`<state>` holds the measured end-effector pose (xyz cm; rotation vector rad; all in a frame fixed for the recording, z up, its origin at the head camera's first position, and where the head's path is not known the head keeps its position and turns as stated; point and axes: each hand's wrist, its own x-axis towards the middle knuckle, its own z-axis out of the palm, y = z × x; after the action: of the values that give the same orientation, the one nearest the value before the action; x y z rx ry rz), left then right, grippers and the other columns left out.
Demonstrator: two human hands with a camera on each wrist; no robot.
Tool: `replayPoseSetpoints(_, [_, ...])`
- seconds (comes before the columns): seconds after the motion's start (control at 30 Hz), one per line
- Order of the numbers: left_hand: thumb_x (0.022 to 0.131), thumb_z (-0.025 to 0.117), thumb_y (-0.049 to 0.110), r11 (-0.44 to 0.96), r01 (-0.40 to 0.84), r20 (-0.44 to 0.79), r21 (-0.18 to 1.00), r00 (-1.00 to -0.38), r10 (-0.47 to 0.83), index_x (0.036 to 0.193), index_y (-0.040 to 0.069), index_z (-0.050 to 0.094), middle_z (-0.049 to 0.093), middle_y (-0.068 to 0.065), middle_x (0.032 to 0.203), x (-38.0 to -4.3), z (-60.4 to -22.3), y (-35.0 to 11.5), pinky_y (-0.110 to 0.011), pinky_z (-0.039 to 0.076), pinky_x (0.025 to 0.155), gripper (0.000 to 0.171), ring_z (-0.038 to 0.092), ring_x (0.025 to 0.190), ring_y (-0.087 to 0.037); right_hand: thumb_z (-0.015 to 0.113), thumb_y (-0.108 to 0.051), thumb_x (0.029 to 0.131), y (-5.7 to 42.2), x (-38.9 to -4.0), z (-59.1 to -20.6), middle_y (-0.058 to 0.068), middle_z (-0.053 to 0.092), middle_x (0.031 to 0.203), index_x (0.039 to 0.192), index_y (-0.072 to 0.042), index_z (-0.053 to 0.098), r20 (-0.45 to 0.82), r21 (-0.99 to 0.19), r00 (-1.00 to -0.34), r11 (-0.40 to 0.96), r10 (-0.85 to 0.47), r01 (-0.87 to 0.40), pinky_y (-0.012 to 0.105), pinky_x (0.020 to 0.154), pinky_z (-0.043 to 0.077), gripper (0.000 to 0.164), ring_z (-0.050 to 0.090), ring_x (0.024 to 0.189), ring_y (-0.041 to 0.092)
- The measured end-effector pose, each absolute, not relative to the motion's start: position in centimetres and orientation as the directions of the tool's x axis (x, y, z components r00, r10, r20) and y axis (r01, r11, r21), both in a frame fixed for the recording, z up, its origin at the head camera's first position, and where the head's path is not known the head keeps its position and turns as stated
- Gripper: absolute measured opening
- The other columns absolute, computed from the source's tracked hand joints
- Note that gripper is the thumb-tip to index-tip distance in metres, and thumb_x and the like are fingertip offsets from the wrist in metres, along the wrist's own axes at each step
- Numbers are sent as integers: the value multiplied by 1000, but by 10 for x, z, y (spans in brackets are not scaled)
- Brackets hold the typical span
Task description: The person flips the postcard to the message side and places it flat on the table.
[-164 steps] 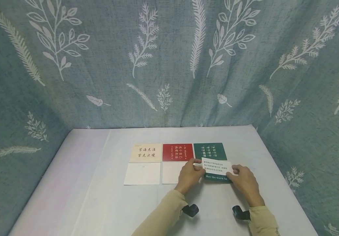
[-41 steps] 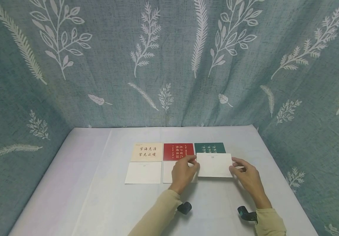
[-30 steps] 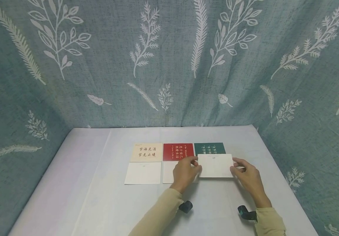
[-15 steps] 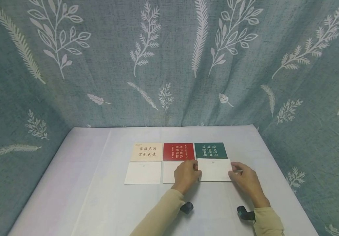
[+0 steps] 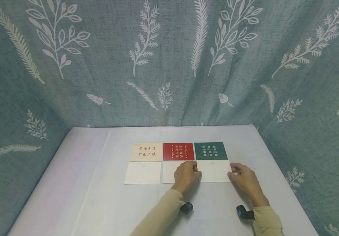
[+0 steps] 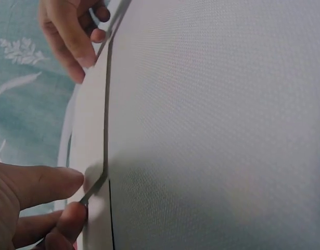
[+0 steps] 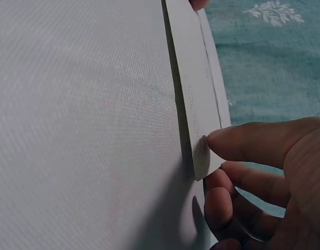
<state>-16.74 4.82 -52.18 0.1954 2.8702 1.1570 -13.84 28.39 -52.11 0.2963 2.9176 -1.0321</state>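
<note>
A white postcard (image 5: 213,171) lies blank side up, almost flat, just below the green postcard (image 5: 210,150) with white writing. My left hand (image 5: 185,176) pinches its left edge between thumb and fingers. At its right edge my right hand (image 5: 245,179) pinches it, the thumb on top and fingers at the side and beneath. In the right wrist view the near edge of the postcard (image 7: 196,88) stands slightly off the tabletop and throws a thin shadow. My left hand partly covers another white card (image 5: 169,171).
A cream card (image 5: 146,152) and a red card (image 5: 178,151) lie in the back row. Below the cream one lies a white card (image 5: 142,173). The white tabletop (image 5: 98,203) surrounds them; a patterned curtain (image 5: 169,65) bounds the back and sides.
Seconds ago the postcard showed printed text over a green strip; since then its blank side faces up. In the last second both hands lowered it toward me, uncovering the green postcard.
</note>
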Motion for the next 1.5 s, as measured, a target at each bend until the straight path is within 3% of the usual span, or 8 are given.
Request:
replayPoseSetpoints(0.37, [81,80,12,691,104,9,716,-990,140,87,8,73,55,8,65,-167,-519,47,-28,40,58,9,52,65,-12,66,-22,92,282,-138,-517,20,66,117,134,5,58,-121,-613,-979,763,163,203,56,93,47,51,61,108,39])
replayPoseSetpoints(0.77, [84,79,15,676,66,-8,734,-994,107,115,8,76,62,10,71,-168,-520,34,-28,44,59,32,54,67,-10,61,-22,96,285,-135,-518,25,65,123,134,5,59,-101,-638,-980,745,174,198,58,93,47,46,61,111,43])
replayPoseSetpoints(1.1, [86,75,19,670,59,34,740,-998,51,116,9,76,67,9,81,-175,-508,-9,-28,41,56,32,55,65,-11,55,-23,101,289,-140,-515,28,58,134,137,3,55,-92,-645,-965,723,245,245,63,100,42,45,52,125,49])
replayPoseSetpoints(1.23, [87,75,21,666,40,59,745,-998,-5,119,7,74,71,4,89,-180,-501,-34,-28,39,53,35,53,63,-12,54,-23,101,282,-144,-517,25,60,132,139,0,55,-44,-665,-960,709,277,235,58,95,47,45,59,117,45])
replayPoseSetpoints(1.33, [88,76,23,665,9,59,747,-997,-53,122,6,72,73,0,95,-185,-498,-54,-27,37,49,38,51,59,-11,54,-22,100,273,-147,-513,21,63,128,139,-1,55,-2,-680,-961,704,278,205,48,83,52,44,64,106,37])
replayPoseSetpoints(1.5, [88,75,26,692,-36,54,721,-993,-108,125,9,71,74,0,99,-193,-494,-87,-28,35,48,41,49,57,-13,55,-21,100,255,-154,-505,18,64,126,140,-3,56,20,-695,-971,702,239,159,33,69,48,44,64,94,27])
